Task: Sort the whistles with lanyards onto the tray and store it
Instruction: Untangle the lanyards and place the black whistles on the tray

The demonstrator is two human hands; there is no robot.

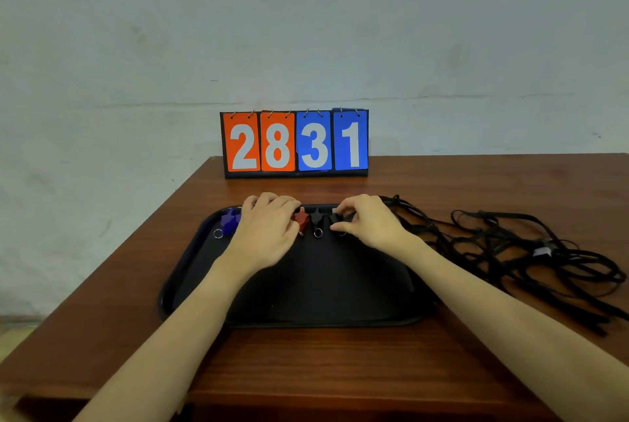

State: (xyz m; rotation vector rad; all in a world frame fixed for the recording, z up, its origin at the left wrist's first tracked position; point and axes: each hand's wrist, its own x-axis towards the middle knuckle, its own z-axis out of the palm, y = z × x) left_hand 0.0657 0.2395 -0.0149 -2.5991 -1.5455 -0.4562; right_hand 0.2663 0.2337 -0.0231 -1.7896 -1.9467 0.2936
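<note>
The right hand (pixel 369 222) pinches a small black whistle (pixel 337 217) between thumb and curled fingers at the far edge of the black tray (pixel 306 289). The whistle is dark with a pale spot at its far end; its long axis runs away from the person, ring end toward them, though the fingers hide most of it. Just left of this grip stands a second black whistle (pixel 317 219), lying the same way, its metal ring (pixel 318 233) nearest the person. Next left, the left hand (pixel 269 231) lies over a red whistle (pixel 301 219), fingers bent onto it; whether it truly grips cannot be told. Beyond that hand sits a blue whistle (pixel 230 221) with its own ring. To the right of the grip, off the tray, a tangle of black lanyards (pixel 510 248) sprawls on the wooden table (pixel 340 360).
</note>
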